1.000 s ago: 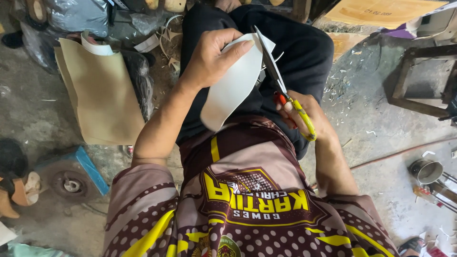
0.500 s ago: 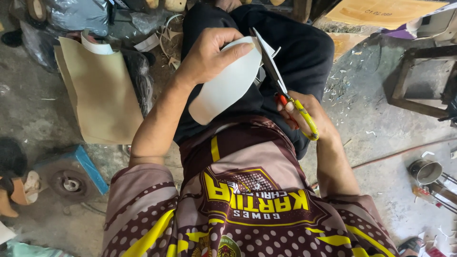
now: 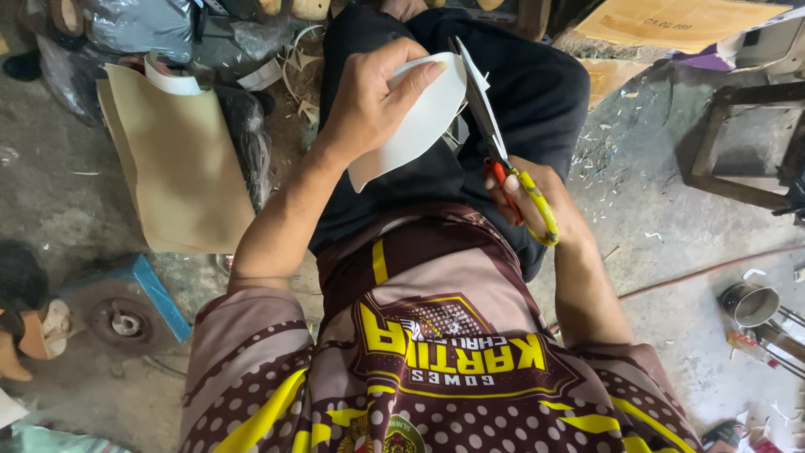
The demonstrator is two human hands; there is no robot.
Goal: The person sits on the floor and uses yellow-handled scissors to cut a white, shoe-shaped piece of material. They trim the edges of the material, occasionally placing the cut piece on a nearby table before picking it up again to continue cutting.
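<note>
left: tan sheets (image 3: 180, 168) crowd floor | right: stool frame (image 3: 742, 138), tins (image 3: 750, 304) block

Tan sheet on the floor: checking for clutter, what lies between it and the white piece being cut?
Head view: a dark plastic bag and the left hand lie between the tan sheet and the white piece.

Two hands are seen, left (image 3: 373, 101) and right (image 3: 537, 201); one white sheet (image 3: 419, 117), one pair of scissors (image 3: 503, 159), one tan sheet (image 3: 180, 168), one tin (image 3: 749, 304) are counted.
</note>
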